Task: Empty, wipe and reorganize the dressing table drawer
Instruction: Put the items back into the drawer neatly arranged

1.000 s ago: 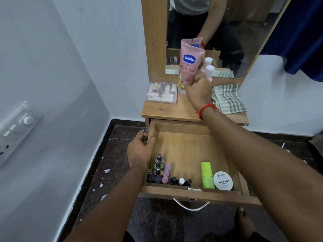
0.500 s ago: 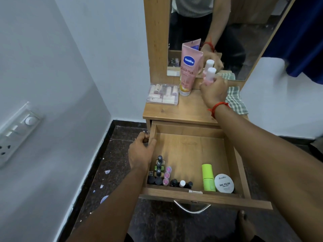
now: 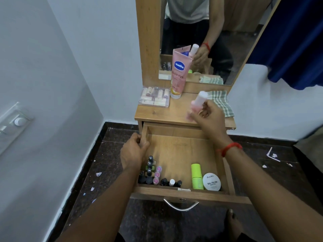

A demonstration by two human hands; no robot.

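The wooden drawer (image 3: pixel 181 151) is pulled open below the dressing table top (image 3: pixel 157 114). My left hand (image 3: pixel 133 151) grips the drawer's left side wall. My right hand (image 3: pixel 208 117) holds a pink bottle with a white cap (image 3: pixel 200 100), tilted and blurred, above the table's front edge. In the drawer's front left corner stand several small nail polish bottles (image 3: pixel 153 175). A lime green tube (image 3: pixel 196 176) and a round white nail polish remover tub (image 3: pixel 211 182) lie at the front right. A pink Vaseline tube (image 3: pixel 179 74) stands upright against the mirror.
A clear box of lipsticks (image 3: pixel 154 99) sits on the table's left. A green checked cloth (image 3: pixel 222 102) lies at the right, next to my hand. The mirror (image 3: pixel 201 32) reflects the person. White walls close in on both sides; scraps litter the dark floor (image 3: pixel 97 172).
My right hand has let go of the Vaseline tube, which stands against the mirror, and has drawn the pink bottle back toward the drawer. My left hand stays on the drawer side.
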